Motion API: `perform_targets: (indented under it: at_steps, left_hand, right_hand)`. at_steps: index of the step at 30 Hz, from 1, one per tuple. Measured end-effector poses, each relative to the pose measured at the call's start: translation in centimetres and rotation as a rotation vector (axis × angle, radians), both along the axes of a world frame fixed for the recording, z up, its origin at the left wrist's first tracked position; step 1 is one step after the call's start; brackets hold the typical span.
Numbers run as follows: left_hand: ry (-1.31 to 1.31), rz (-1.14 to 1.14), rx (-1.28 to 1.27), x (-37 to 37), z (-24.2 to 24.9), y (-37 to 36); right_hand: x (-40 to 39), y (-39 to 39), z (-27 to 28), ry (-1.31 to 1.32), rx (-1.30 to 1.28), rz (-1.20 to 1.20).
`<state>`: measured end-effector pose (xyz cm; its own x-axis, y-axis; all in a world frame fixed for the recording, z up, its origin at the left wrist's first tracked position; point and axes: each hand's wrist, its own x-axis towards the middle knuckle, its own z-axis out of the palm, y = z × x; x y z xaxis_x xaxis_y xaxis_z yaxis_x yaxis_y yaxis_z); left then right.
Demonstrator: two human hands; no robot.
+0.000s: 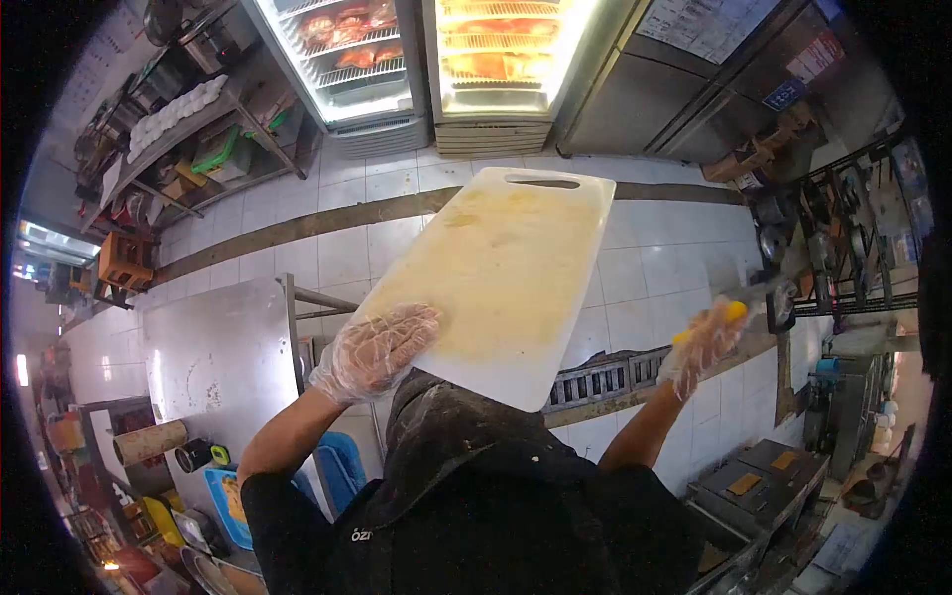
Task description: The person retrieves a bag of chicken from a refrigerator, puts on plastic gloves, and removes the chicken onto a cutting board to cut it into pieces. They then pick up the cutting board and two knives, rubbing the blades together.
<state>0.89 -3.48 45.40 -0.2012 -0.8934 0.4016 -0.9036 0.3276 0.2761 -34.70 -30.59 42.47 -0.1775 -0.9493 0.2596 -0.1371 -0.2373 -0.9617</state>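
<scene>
The cutting board [501, 278], white and stained yellow, is held tilted in the air above the tiled floor [654, 268]. Of the hands, both gloved, the left hand [377, 349] grips its lower edge; the right hand [702, 342] clenches a yellow-handled knife [749, 297]. Beyond stand lit display fridges [436, 59].

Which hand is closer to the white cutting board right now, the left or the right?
Left. The left hand grips the cutting board at its lower left edge; the right hand is off to its right, apart, holding a yellow-handled knife.
</scene>
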Motion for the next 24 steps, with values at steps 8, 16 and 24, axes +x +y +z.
perform_targets:
  at_steps: [8, 16, 24]
  left_hand:
    - [-0.048, -0.032, -0.009, -0.2, 0.7, -1.5]
    - [-0.066, 0.038, 0.04, 1.4, 0.3, -2.1]
    - [0.157, 0.365, -0.069, -1.9, -2.1, -4.0]
  right_hand:
    - [2.3, 3.6, -5.2, 0.089, 0.04, -0.28]
    - [-5.0, -0.2, -11.0, 0.344, -0.111, -0.203]
    - [7.1, 8.3, -11.0, 0.469, 0.643, 0.45]
